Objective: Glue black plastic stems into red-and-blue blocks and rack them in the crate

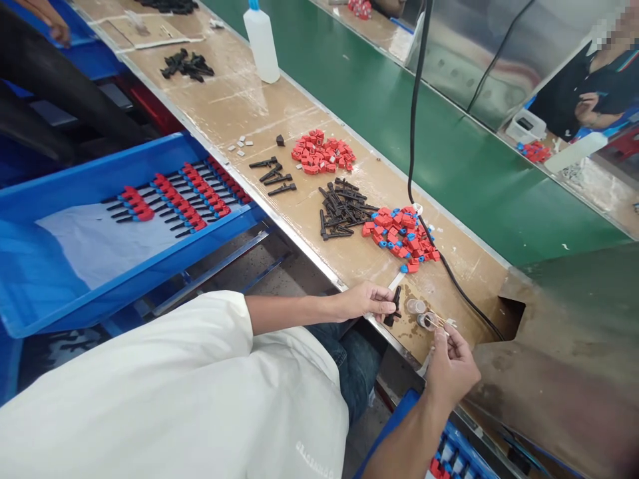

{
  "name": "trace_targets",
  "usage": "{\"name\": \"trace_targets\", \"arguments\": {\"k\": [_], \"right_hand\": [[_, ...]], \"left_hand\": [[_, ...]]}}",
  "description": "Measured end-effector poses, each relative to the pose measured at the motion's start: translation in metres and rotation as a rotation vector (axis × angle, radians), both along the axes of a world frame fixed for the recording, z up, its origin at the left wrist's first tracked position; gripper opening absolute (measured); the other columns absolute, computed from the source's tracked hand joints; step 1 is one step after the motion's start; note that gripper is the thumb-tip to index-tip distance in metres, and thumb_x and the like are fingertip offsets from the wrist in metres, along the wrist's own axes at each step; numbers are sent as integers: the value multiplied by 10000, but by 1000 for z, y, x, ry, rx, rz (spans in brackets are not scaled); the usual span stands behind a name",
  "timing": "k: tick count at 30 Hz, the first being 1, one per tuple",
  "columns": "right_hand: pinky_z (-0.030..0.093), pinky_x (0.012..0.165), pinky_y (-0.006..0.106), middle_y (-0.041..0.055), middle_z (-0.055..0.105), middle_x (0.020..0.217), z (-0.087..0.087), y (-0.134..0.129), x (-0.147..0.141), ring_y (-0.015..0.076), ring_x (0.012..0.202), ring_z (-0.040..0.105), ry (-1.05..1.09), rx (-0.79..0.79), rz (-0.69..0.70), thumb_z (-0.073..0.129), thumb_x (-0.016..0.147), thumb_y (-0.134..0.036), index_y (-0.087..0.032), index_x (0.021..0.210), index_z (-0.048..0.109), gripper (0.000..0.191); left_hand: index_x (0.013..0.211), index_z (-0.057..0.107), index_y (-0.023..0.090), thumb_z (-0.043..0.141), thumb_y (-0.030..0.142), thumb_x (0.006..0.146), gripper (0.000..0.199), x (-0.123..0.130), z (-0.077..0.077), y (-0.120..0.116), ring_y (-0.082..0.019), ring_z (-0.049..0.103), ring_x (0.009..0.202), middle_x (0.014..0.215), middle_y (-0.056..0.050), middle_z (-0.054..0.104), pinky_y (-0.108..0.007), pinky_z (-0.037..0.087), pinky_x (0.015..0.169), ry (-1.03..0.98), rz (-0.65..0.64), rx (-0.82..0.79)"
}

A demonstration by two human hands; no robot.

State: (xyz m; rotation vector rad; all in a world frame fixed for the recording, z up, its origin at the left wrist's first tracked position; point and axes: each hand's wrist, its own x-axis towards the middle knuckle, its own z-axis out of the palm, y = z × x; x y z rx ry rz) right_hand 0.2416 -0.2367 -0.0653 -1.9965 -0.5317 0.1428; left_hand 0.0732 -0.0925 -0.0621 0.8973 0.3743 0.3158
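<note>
Pinching a black part [394,307] in left hand [367,301], just beside the small cups [415,306] — probably light and stiff, best to hold by its shaft. Also pinching a thin stick [440,321] in right hand [453,366].

One line of small, pale printed letters [315,460] is running slantwise near the lower hem of the cream-white, short-sleeved cloth shirt [200,399] which the person is wearing. The line is sloping down towards the bottom edge of the head view. The letters are appearing too faint and too blurred, so no word is giving a certain reading.
</note>
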Motion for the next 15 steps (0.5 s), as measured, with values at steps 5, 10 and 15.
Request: {"name": "trace_targets", "arguments": {"k": [5, 10, 15], "right_hand": [[545, 715, 323, 99, 730, 889, 12, 6, -1, 198, 755, 666, -50, 11, 87, 701, 772, -553, -139, 953, 747, 454], [476, 662, 300, 75, 688, 813, 22, 4, 1, 167, 660, 592, -344, -91, 127, 655, 846, -523, -162, 878, 758, 376], [411, 627, 288, 25, 598, 687, 23, 8, 8, 143, 571, 516, -596, -152, 187, 621, 915, -485, -161, 804, 701, 351]], "left_hand": [[814, 704, 113, 843, 617, 622, 557, 1, 0, 2, -107, 608, 694, 828, -76, 734, -217, 453, 639, 4, 10, -7], [812, 708, 114, 848, 629, 604, 573, 2, -2, 1, -116, 623, 704, 832, -86, 738, -212, 448, 625, 15, 11, -21], [813, 708, 111, 863, 627, 576, 588, 5, -6, 5, -114, 626, 685, 804, -78, 729, -214, 448, 622, 39, 39, -44]]}}
